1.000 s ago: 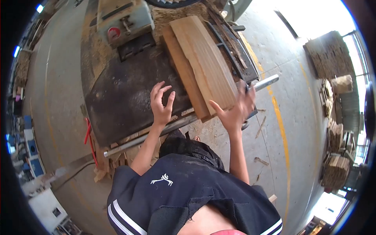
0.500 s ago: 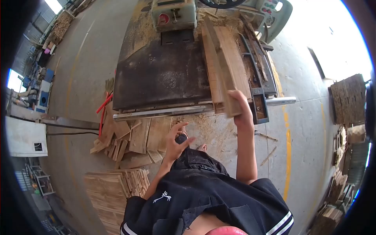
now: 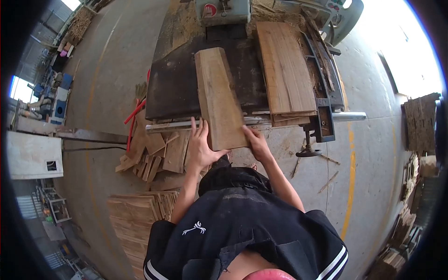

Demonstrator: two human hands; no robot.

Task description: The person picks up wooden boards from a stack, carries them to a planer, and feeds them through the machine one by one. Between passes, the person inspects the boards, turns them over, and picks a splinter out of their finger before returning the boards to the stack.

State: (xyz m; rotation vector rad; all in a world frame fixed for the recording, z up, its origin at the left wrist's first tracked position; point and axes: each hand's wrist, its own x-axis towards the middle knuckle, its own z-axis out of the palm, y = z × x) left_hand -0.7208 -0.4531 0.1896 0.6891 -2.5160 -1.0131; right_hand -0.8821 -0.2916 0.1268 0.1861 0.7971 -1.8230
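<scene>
A wooden board (image 3: 218,100) lies lengthwise above the dark machine table (image 3: 175,88), its near end reaching out past the table's front edge. My right hand (image 3: 259,144) grips the board's right edge close to the near corner. At the opposite edge is my left hand (image 3: 199,147), its fingers spread and stretched forward, the thumb reaching along beneath the near end. Whether the left fingertips press on the wood is hard to tell. To the right, a stack of wooden boards (image 3: 287,70) rests on the machine table beside a black metal fence (image 3: 322,95).
At the back stands the machine head (image 3: 224,11), with sawdust around it. A metal rail (image 3: 350,116) runs along the front edge, above a handwheel (image 3: 309,153). Offcuts (image 3: 151,156) and stacked boards (image 3: 133,214) are on the floor at left.
My right hand has carried the board leftward off the stack, turning it from on edge to broad face up. My left hand has risen to the board's left edge.
</scene>
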